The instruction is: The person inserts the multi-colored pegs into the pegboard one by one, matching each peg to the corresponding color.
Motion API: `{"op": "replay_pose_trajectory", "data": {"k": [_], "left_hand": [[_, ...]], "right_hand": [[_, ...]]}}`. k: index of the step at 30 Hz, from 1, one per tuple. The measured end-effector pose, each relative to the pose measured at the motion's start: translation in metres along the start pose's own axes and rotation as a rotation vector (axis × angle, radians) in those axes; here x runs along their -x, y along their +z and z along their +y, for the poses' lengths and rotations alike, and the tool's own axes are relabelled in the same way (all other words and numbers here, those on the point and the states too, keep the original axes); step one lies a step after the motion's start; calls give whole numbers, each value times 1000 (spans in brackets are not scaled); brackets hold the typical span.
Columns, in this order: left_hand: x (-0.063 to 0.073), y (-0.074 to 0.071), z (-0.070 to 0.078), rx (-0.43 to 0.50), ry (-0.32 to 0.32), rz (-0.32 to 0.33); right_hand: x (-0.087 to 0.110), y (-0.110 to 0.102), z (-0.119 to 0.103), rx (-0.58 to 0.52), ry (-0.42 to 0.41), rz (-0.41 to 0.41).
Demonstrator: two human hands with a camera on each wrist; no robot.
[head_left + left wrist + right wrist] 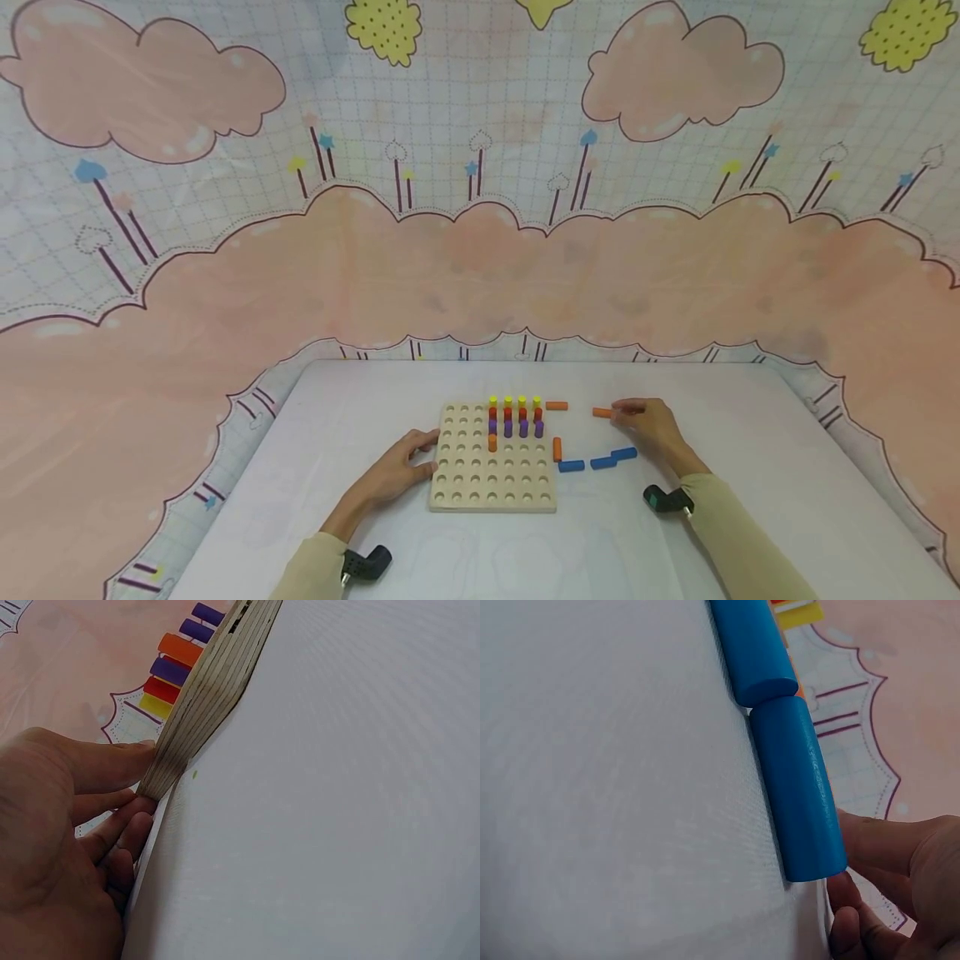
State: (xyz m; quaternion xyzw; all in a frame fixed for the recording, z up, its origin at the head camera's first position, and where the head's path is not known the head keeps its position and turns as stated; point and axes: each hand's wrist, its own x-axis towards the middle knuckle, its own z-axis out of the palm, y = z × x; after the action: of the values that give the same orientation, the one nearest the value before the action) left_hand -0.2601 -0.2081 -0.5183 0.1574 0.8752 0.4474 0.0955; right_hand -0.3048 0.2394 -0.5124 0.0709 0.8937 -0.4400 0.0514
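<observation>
A square wooden pegboard (483,505) lies on the table. Yellow, red and purple pegs stand in rows in its far right part, with one orange peg (492,443) upright in front of them. At the board's left edge, my left hand (393,471) holds it with thumb and fingers; the left wrist view shows the thumb against the board's layered side (202,697). To the right of the board, my right hand (651,425) pinches the right end of an orange peg (602,412) lying crosswise. Blue pegs (799,787) hide most of that peg in the right wrist view.
One loose orange peg (557,406) lies beside the board's far right corner, and another orange peg (557,450) along its right side. Three blue pegs, among them the blue peg (572,466) nearest the board, lie between board and right hand. A printed cloth (525,275) hangs behind the table.
</observation>
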Motion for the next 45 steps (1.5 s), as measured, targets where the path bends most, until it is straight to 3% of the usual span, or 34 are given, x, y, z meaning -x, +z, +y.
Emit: {"op": "replay_pose_trajectory", "data": {"k": [10, 36, 45], "left_hand": [[0, 0, -1, -3, 10, -2], [0, 1, 0, -11, -9, 18], [1, 2, 3, -5, -3, 13]], "right_hand": [[0, 1, 2, 43, 54, 7], [11, -11, 3, -25, -64, 140], [20, -10, -15, -92, -61, 151]]}}
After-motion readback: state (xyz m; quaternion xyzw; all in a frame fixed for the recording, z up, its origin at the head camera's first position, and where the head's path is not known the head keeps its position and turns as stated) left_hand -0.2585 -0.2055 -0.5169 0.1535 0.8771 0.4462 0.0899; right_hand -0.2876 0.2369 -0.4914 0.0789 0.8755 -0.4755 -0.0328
